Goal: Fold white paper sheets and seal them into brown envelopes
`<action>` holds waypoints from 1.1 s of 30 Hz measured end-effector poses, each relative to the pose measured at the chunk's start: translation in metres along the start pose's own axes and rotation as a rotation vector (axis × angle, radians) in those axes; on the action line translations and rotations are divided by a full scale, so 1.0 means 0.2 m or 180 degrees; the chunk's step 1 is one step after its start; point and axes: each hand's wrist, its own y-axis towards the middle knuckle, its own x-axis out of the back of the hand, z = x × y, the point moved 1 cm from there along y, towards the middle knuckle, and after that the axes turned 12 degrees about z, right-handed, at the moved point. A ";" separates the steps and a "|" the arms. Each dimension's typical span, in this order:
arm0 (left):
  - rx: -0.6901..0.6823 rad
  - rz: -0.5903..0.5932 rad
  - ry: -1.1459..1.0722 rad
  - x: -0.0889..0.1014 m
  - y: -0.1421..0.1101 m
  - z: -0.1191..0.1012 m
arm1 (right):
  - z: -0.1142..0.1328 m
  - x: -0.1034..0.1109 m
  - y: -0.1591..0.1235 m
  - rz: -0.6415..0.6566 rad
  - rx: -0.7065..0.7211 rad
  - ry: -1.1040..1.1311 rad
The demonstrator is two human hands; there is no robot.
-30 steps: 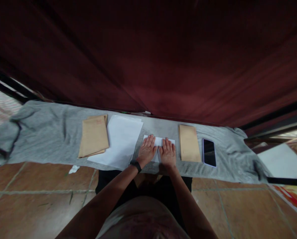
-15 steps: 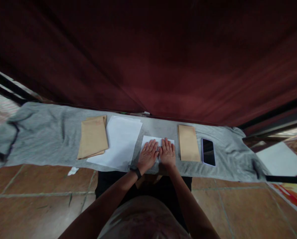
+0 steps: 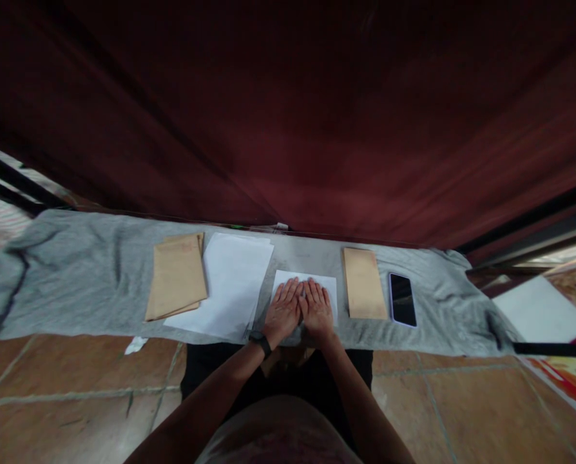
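A small white sheet of paper (image 3: 330,282), perhaps folded, lies in front of me on the grey cloth. My left hand (image 3: 283,311) presses flat on its left part, fingers stretched out. Flat on the right part rests my right hand (image 3: 317,311), thumb side close against the left hand. Both palms cover much of the paper. Left of it is a stack of larger white sheets (image 3: 237,277), partly under several brown envelopes (image 3: 178,274). To the right lie more brown envelopes (image 3: 365,283) in a neat pile.
A phone (image 3: 403,299) with a dark screen lies at the right. The grey cloth (image 3: 89,277) covers a narrow table. Behind it hangs a dark red curtain (image 3: 297,142). A white scrap (image 3: 136,345) is on the tiled floor at the left.
My hands have moved together and slid slightly toward me on the white paper, baring more of its far edge. The view has shifted a little.
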 end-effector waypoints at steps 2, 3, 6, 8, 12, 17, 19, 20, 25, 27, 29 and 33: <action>0.0009 -0.0053 0.0005 0.00 0.00 0.00 | -0.02 0.01 -0.02 -0.0074 0.0003 -0.0058; 0.0029 -0.0091 0.0004 0.00 0.00 0.00 | -0.04 0.01 -0.03 -0.0117 0.0004 -0.0094; 0.0155 -0.0212 -0.0013 0.00 -0.02 0.02 | -0.09 0.02 -0.07 -0.0266 -0.0067 -0.0196; 0.0230 -0.0254 -0.0020 0.00 -0.04 0.04 | -0.11 0.02 -0.11 -0.0331 -0.0157 -0.0253; 0.0353 -0.0208 0.0013 0.00 -0.08 0.07 | -0.13 0.02 -0.18 -0.0364 -0.0287 -0.0384; 0.0428 -0.0166 0.0061 0.02 -0.12 0.09 | -0.13 0.03 -0.30 -0.0333 -0.0301 -0.0467; 0.0401 -0.0182 0.0048 0.04 -0.13 0.10 | -0.14 0.05 -0.36 -0.0272 -0.0248 -0.0473; 0.0377 -0.0188 0.0033 0.04 -0.14 0.10 | -0.14 0.05 -0.40 -0.0238 -0.0205 -0.0477; 0.0310 -0.0218 -0.0033 0.04 -0.18 0.13 | -0.20 0.10 -0.58 -0.0105 -0.0004 -0.0492; 0.0334 -0.0242 -0.0015 0.04 -0.19 0.12 | -0.23 0.12 -0.63 -0.0033 0.0043 -0.0466; 0.0304 -0.0269 0.0014 0.03 -0.21 0.10 | -0.24 0.14 -0.65 0.0024 0.0069 -0.0401; -0.0094 -0.0217 0.0041 0.01 -0.23 -0.02 | -0.17 0.17 -0.57 0.0062 0.0249 -0.0229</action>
